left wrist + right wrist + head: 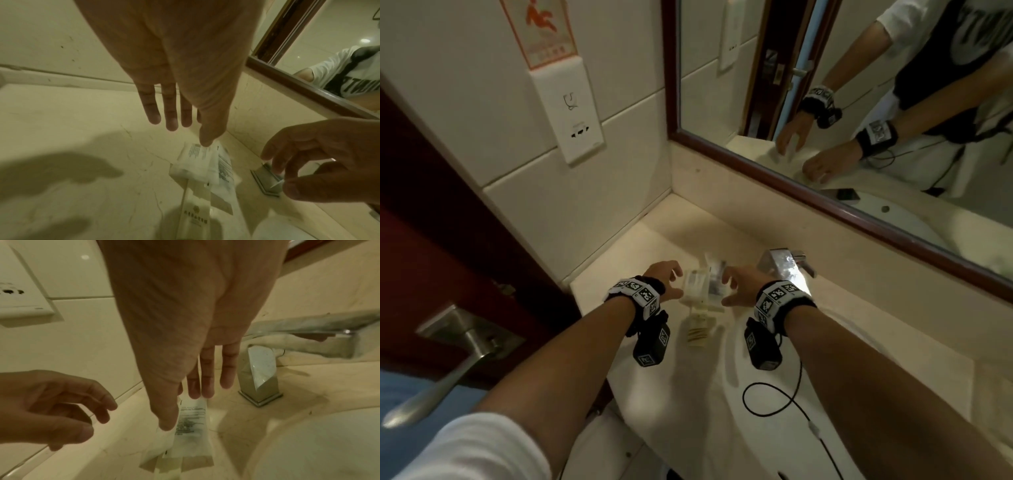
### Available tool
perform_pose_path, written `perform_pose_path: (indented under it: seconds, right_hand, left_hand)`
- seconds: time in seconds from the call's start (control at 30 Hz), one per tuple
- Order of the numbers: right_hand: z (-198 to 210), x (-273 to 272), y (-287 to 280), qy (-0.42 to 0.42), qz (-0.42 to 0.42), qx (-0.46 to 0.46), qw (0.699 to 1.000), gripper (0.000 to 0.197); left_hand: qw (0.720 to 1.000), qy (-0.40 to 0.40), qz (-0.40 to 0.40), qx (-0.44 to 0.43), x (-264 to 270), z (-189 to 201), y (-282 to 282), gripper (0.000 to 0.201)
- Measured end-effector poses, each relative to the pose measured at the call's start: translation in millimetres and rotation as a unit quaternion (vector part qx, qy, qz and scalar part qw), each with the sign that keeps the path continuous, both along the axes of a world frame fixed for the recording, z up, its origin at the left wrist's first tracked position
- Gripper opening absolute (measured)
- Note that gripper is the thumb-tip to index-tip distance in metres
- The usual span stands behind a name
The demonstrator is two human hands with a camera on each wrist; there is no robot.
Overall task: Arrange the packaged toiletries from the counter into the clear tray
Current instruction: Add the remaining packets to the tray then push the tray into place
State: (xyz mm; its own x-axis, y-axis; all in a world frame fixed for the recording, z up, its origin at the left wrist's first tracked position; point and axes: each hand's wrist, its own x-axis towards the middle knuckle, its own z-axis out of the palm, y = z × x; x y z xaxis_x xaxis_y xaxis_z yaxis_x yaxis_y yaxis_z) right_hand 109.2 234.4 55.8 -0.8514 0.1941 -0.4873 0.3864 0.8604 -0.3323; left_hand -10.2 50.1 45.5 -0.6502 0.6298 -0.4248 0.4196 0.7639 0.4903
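Several pale packaged toiletries lie overlapping on the beige counter, between my two hands. A long packet lies nearest me. My left hand hovers at their left with relaxed fingers, holding nothing. On the packets' right side, my right hand is likewise open. In the left wrist view the left hand hangs just above a printed packet. The right wrist view has the right hand over the same pile. A clear glinting shape at the pile's far end may be the tray; I cannot tell.
A square chrome faucet stands right of the pile, beside the white basin. The framed mirror runs along the back. A wall socket and a door handle are on the left. A black cable hangs over the basin.
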Motion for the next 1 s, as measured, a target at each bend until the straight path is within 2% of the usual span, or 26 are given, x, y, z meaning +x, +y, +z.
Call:
perform_pose_path:
  seconds: [0.1, 0.27, 0.4, 0.5, 0.63, 0.77, 1.0]
  right_hand:
    - [-12.7, -2.1, 2.1, 0.007, -0.016, 0.003, 1.000, 0.050]
    - [-33.5, -5.4, 4.1, 0.011, -0.053, -0.004, 0.999, 0.054]
    - [-44.8, -11.2, 4.9, 0.016, -0.072, -0.004, 0.997, 0.069]
    - [-51.3, -14.8, 6.8, 0.016, -0.089, -0.004, 0.996, 0.087]
    - [-57.8, -19.1, 6.9, 0.026, -0.104, -0.003, 0.994, 0.092]
    - [-61.0, -22.0, -0.3, 0.039, -0.137, -0.012, 0.990, 0.087]
    - [-62.8, -39.0, -13.2, 0.039, -0.177, 0.028, 0.983, 0.069]
  left_hand:
    - [1.000, -0.008, -0.016, -0.017, -2.2, -15.8, 12.2, 0.053]
    - [0.997, -0.005, -0.054, -0.054, -5.1, -37.4, 31.7, 0.084]
    - [0.995, -0.015, -0.063, -0.071, -7.9, -50.6, 46.7, 0.104]
    - [0.992, -0.004, -0.088, -0.092, -8.5, -57.0, 55.9, 0.103]
    - [0.989, 0.021, -0.101, -0.108, -10.3, -64.0, 58.6, 0.098]
    - [0.990, 0.034, -0.090, -0.101, -15.0, -72.0, 51.5, 0.090]
    - [0.994, 0.039, -0.037, -0.094, -27.6, -72.2, 41.6, 0.081]
